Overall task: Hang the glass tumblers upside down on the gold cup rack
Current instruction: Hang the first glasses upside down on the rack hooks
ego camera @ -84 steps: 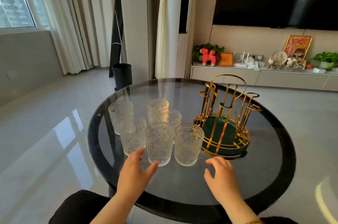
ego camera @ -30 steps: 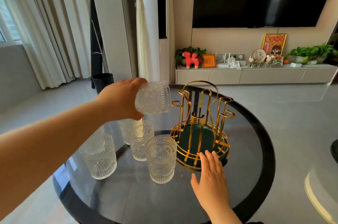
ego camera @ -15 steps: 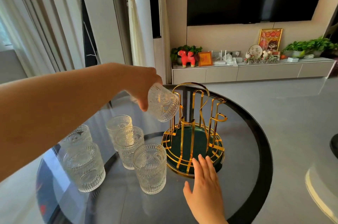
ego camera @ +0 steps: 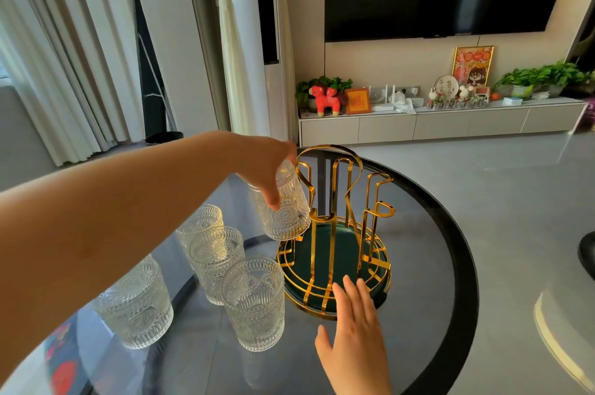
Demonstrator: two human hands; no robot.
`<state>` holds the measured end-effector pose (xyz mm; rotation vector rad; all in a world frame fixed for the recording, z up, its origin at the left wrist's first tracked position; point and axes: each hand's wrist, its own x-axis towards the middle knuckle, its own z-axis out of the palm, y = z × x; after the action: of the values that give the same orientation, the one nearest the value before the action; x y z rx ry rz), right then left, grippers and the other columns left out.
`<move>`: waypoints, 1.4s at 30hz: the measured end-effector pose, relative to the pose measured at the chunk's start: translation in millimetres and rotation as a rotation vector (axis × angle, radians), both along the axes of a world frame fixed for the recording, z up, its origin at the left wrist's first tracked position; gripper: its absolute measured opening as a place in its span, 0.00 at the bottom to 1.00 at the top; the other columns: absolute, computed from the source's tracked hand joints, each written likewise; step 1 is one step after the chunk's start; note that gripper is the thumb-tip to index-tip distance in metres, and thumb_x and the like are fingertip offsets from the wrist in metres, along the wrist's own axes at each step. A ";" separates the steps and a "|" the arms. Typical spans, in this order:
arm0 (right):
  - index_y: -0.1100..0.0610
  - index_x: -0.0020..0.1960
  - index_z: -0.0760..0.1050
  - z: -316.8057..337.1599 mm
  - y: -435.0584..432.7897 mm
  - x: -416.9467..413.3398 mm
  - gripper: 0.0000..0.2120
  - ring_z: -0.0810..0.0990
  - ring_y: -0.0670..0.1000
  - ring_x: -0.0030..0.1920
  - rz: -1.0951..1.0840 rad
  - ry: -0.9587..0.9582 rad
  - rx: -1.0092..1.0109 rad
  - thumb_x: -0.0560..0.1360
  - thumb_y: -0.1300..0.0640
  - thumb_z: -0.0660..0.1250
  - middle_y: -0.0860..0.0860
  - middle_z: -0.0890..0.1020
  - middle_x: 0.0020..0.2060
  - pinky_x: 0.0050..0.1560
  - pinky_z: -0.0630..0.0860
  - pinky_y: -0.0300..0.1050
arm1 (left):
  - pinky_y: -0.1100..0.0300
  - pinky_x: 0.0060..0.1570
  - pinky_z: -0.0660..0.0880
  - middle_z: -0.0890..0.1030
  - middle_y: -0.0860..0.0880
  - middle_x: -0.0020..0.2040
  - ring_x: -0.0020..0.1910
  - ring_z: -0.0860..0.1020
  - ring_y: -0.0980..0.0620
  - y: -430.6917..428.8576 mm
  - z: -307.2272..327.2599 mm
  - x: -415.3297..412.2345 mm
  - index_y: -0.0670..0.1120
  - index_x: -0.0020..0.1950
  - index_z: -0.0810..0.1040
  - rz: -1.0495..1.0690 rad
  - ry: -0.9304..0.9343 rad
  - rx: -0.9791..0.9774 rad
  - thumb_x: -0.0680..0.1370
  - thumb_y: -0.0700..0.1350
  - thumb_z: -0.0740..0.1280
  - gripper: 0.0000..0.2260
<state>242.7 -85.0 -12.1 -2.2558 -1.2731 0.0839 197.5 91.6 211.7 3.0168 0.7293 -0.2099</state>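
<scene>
While the right hand point(ego camera: 352, 340) lies flat and unclenched near the desk's point(ego camera: 428, 265) near edge, fingers spread and fingertips point(ego camera: 349, 282) touching the near rim of the gold cup rack point(ego camera: 341, 233), it grasps nothing. To its left, four embossed glass tumblers stand upright on the dark glass top: the nearest tumbler point(ego camera: 254, 304) just beside the rack's base, a second tumbler point(ego camera: 136, 304) toward the left edge, a third tumbler point(ego camera: 215, 261) behind the nearest, and a fourth tumbler point(ego camera: 201, 222) farther back still. Beyond them, the left hand point(ego camera: 264, 166) reaches across from the left edge and grips a fifth tumbler point(ego camera: 285, 206) by its base, mouth down and slightly tilted, at the rack's left-hand prongs. Whether it already sits on a prong cannot be told. The rack's green tray point(ego camera: 322, 256) lies under the prongs toward the desk's far side.
</scene>
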 end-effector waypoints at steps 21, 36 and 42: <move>0.56 0.69 0.61 5.6 0.2 -0.4 0.36 0.58 0.63 0.71 -0.037 -0.105 -0.101 0.66 0.45 0.71 0.60 0.61 0.71 0.68 0.50 0.55 | 0.58 0.57 0.64 0.72 0.48 0.65 0.62 0.69 0.48 9.1 -28.4 1.5 0.50 0.64 0.66 -0.059 -0.095 -0.042 0.63 0.47 0.75 0.32; 0.50 0.72 0.43 -8.2 -2.8 1.3 0.30 0.38 0.52 0.74 -0.028 -0.059 0.029 0.77 0.48 0.56 0.51 0.43 0.75 0.65 0.34 0.43 | 0.64 0.52 0.65 0.76 0.60 0.54 0.51 0.71 0.60 -56.5 -58.1 -74.3 0.60 0.49 0.73 0.107 -0.878 -0.303 0.70 0.48 0.67 0.11; 0.50 0.72 0.43 -6.4 -4.3 -1.2 0.31 0.38 0.51 0.74 -0.035 -0.058 0.029 0.77 0.49 0.57 0.50 0.45 0.75 0.65 0.36 0.43 | 0.68 0.46 0.73 0.78 0.50 0.45 0.44 0.76 0.53 -93.9 -151.0 -117.9 0.56 0.44 0.71 0.488 -1.435 -0.527 0.69 0.35 0.68 0.16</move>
<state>241.4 -89.3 -18.5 -2.2702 -1.2556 -0.0125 79.6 -2.3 60.7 1.6722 0.8811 1.3241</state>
